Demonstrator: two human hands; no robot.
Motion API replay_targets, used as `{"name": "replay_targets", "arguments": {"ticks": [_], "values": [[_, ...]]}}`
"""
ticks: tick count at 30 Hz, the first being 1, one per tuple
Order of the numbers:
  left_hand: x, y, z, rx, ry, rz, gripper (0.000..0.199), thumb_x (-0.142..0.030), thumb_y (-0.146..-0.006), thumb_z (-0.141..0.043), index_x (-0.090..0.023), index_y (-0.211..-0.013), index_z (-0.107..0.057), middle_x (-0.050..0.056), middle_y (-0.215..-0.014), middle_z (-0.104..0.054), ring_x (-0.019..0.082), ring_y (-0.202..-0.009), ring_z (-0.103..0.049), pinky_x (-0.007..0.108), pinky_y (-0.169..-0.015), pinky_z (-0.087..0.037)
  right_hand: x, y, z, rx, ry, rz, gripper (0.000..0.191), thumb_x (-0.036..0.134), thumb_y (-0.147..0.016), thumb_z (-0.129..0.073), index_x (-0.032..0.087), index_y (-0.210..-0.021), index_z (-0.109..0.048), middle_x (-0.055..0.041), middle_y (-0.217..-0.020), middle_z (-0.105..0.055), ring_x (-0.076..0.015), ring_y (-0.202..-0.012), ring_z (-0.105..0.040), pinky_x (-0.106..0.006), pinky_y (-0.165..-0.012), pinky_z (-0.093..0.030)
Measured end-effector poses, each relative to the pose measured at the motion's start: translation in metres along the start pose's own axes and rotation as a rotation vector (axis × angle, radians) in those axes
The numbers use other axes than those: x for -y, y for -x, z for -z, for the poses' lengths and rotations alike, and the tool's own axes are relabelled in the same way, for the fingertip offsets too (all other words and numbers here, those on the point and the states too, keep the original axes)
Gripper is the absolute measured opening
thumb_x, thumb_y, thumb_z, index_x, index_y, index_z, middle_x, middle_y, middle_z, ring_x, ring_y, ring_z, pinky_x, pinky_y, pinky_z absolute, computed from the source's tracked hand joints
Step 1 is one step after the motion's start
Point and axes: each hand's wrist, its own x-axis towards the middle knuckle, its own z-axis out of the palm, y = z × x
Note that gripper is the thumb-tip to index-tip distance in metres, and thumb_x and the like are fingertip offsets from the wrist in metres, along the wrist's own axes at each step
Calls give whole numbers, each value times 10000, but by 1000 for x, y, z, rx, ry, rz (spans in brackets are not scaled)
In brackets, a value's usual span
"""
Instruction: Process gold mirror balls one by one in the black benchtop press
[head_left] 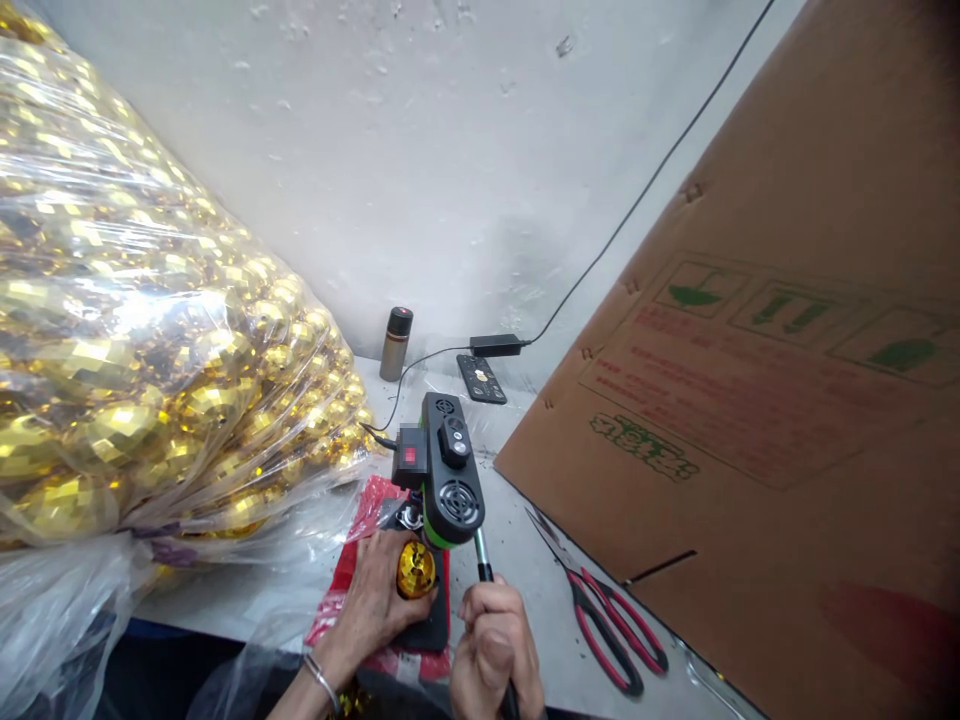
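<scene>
My left hand (379, 590), a bangle at its wrist, is closed around a shiny gold faceted ball (415, 570). The ball sits under the front end of a small black and green bench machine (454, 470), above the machine's dark base plate (427, 632). The fingers of my right hand (496, 645) wrap round the black grip of a metal lever (481, 550) on the machine's right side. Under the machine lies red plastic wrap (339, 595). Where the ball meets the machine is hidden from above.
A large clear plastic bag of gold balls (150, 380) rises on the left. Scissors (604, 610) with red and black handles lie right of my right hand, beside a big cardboard box (750, 350). Behind the machine are a bottle (395, 345), a phone (481, 380) and a power adapter (495, 345).
</scene>
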Motion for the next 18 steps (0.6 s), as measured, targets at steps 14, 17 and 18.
{"name": "replay_targets", "arguments": {"ticks": [14, 17, 18], "values": [[1, -1, -7, -15, 12, 10, 453, -201, -678, -808, -225, -1120, -712, 91, -1084, -756, 346, -1042, -669, 492, -944, -514, -11, 5, -5, -72, 1, 33, 442, 278, -1097, -390, 230, -658, -414, 73, -604, -462, -89, -493, -417, -278, -700, -473], [3, -1, -9, -22, 2, 4, 462, -217, -667, -811, -233, -1120, -717, 87, -1076, -760, 351, -1041, -677, 508, -956, -519, -20, 15, -4, -87, -3, 86, 439, 254, -1092, -393, 230, -654, -403, 65, -600, -454, -92, -482, -412, -283, -634, -453], [4, -1, -10, -21, 3, -1, 462, -228, -663, -815, -234, -1115, -719, 88, -1075, -761, 353, -1038, -678, 509, -953, -521, -23, 18, -4, -83, -4, 89, 437, 242, -1092, -389, 230, -655, -402, 60, -604, -453, -94, -481, -415, -277, -595, -436]]}}
